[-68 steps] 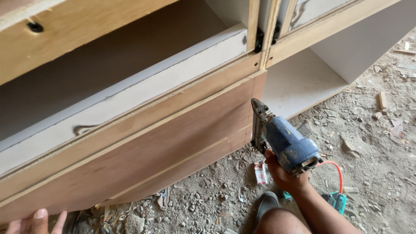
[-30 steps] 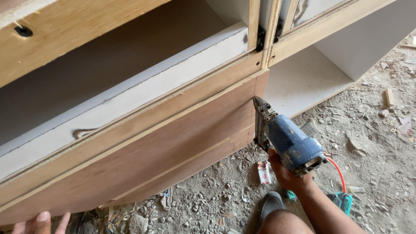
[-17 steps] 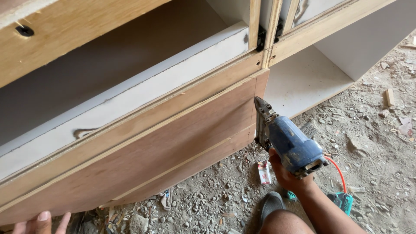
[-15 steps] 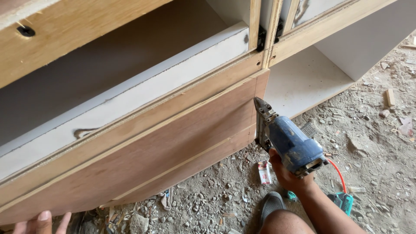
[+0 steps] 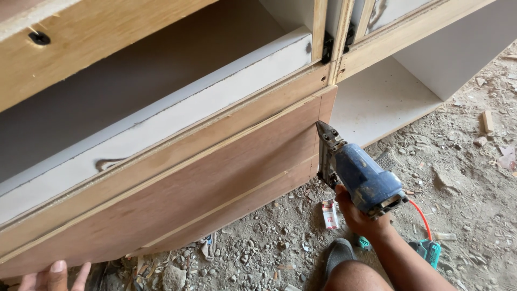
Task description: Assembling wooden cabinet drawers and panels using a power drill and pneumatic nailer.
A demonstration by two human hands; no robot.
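The blue pneumatic nail gun with a dark metal nose sits in the right hand, whose fingers are wrapped tight around the handle beneath the blue body. Its nose points up and away from the grip and meets the right-hand end of the reddish-brown plywood panel, just below the panel's top corner; angled that way, the tool appears to bear on the panel's end edge where it butts the cabinet frame. An orange air hose leaves the back of the gun, trailing down behind the wrist.

Far across from that grip, at the panel's lower left end, the left hand shows only its fingertips at the bottom of the view; they lie loosely spread by the panel's bottom edge, seemingly steadying it, though whether they touch the wood cannot be told.

Above the panel runs the pale wooden cabinet frame with a white shelf board on it. Beneath the gripping hand lies gravelly, dusty ground, with a grey sandal and a small teal tool close by the forearm
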